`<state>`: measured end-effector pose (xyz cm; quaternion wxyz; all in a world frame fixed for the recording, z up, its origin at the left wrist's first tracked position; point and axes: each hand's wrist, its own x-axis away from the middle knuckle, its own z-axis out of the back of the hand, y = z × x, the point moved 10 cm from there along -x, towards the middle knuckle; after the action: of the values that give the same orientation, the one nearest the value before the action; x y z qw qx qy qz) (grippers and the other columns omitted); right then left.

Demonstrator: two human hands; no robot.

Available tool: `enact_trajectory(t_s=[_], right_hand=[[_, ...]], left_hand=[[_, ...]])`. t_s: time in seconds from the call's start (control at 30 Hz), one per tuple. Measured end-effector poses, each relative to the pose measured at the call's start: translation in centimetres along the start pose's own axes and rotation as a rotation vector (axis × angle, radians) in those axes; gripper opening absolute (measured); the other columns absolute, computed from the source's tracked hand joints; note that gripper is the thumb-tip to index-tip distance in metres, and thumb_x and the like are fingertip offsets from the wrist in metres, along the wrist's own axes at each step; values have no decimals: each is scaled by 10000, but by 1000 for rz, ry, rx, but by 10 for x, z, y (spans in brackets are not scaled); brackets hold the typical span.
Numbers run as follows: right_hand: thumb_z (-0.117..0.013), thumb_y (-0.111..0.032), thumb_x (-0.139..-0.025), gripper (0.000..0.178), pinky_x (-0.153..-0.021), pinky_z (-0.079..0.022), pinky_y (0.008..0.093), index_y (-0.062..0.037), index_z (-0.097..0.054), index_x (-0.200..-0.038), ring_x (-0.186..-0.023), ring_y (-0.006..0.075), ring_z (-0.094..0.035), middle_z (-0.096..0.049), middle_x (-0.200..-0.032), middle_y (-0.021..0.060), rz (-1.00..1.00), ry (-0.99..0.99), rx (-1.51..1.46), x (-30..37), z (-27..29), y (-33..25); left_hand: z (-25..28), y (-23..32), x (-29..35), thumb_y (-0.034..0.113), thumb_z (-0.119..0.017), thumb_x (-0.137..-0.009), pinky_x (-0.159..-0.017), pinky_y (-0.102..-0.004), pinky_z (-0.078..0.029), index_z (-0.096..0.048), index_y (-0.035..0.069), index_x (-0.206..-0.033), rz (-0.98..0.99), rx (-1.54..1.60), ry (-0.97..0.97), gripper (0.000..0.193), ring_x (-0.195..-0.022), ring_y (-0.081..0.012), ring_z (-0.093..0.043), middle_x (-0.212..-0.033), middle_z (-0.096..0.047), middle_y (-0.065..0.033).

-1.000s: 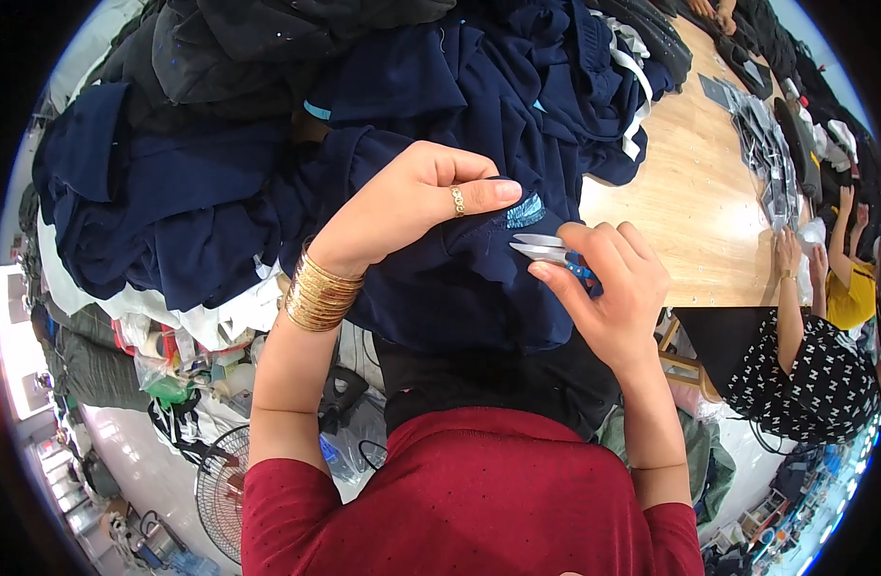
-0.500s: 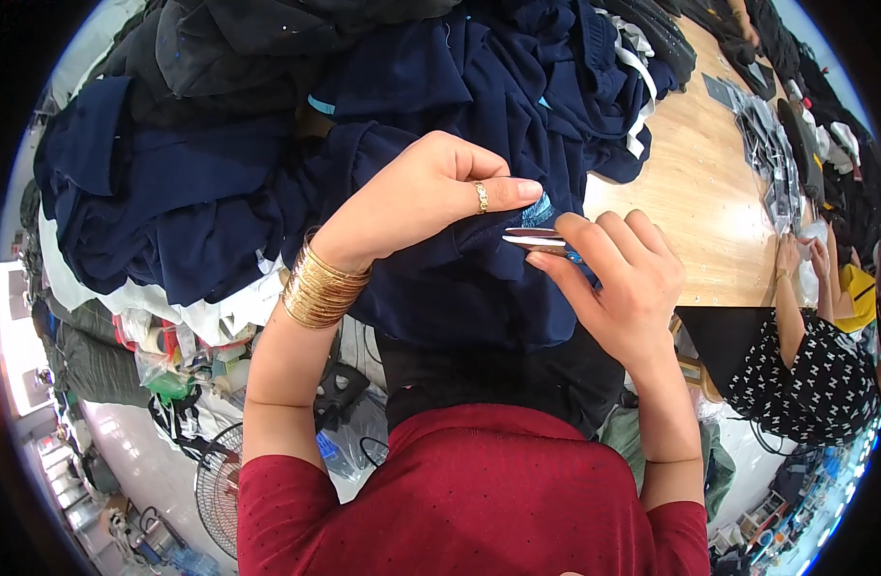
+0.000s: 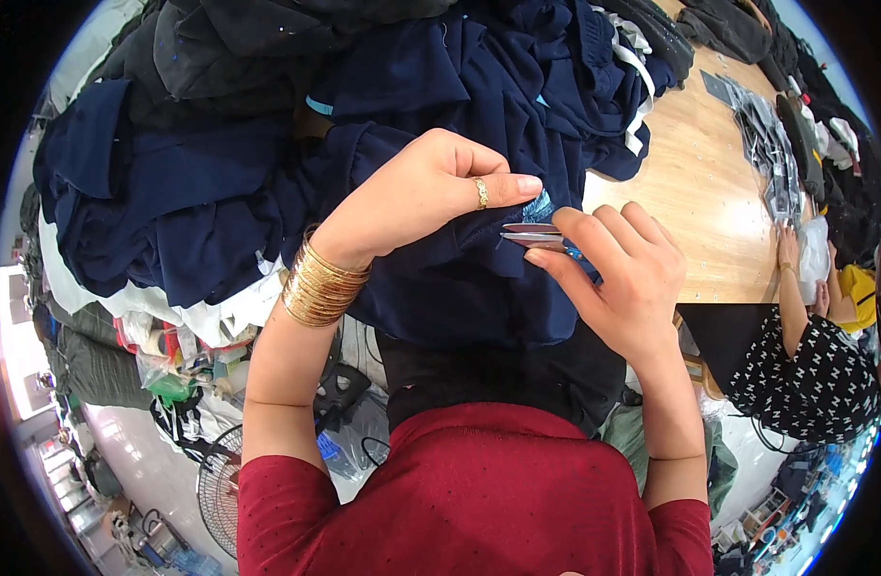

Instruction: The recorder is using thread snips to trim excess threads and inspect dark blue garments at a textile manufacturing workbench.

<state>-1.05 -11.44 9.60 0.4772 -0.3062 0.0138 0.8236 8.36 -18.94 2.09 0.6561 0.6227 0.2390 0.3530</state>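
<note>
Between thumb and fingers, my left hand (image 3: 440, 184) pinches a dark navy garment (image 3: 421, 288) that hangs down over my lap. A light blue trim (image 3: 536, 206) shows on the cloth just under my left thumb. Thread snips (image 3: 534, 236) are in my right hand (image 3: 618, 264), gripped by thumb and index finger, their blades pointing left and lying close together beside the trim. A fine dark thread end shows at the blade tips. Part of the snips' handle is hidden by my fingers.
Navy garments (image 3: 162, 182) and black garments (image 3: 239, 48) are heaped on the wooden table (image 3: 690, 192). Clear-bagged dark items (image 3: 762, 144) lie to the right, near a co-worker's hands and a plastic bag (image 3: 815, 254). A fan (image 3: 220, 490) stands on the floor at lower left.
The snips' blades have drawn closer together and shifted slightly left. My left hand has barely moved. The co-worker's hands at right have moved apart, and the hand at the far top right is gone.
</note>
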Motion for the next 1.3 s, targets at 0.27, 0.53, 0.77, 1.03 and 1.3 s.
enact_trajectory(t_s=[0.27, 0.53, 0.77, 1.03, 1.3], right_hand=[[-719, -302, -697, 223, -486, -347, 277, -140, -617, -809, -552, 142, -437, -446, -615, -23, -6, 6, 61, 3, -2, 2], [-728, -274, -697, 218, -492, -365, 276, -121, -620, -809, -547, 149, -451, -476, -626, -16, 0, -12, 46, 4, -6, 4], [-790, -262, -635, 412, -489, -417, 279, -91, -628, -972, -552, 168, -535, -589, -750, 27, -153, 136, -400, 9, -3, 18], [-612, -24, -795, 67, -512, -403, 218, -45, -613, -859, -618, 102, -545, -561, -706, 9, -385, 269, -758, 16, -20, 40], [-613, -33, -797, 286, -726, -406, 204, -54, -623, -1082, -822, 71, -542, -612, -1015, 13, -534, -207, -935, 19, -51, 74]], left_hand=[[-2, -2, 0, 329, -630, -858, -492, -193, -262, -617, 5, -648, 24, 57, -17, 386, -548, -4, -305, -563, -406, 90], [-3, -5, 0, 319, -629, -861, -506, -185, -265, -643, 9, -690, 44, 74, -34, 354, -564, 2, -318, -588, -422, 98], [-4, -4, 3, 256, -601, -883, -650, -187, -409, -666, -25, -810, 101, 153, -5, 297, -663, -18, -486, -700, -590, 38], [-4, -6, 3, 244, -580, -900, -670, -175, -419, -656, -57, -892, 102, 134, -34, 311, -699, -1, -481, -756, -604, 53], [-2, -10, 19, 184, -596, -886, -610, -182, -389, -636, -53, -906, 96, -17, -105, 241, -670, -25, -465, -731, -578, 35]])
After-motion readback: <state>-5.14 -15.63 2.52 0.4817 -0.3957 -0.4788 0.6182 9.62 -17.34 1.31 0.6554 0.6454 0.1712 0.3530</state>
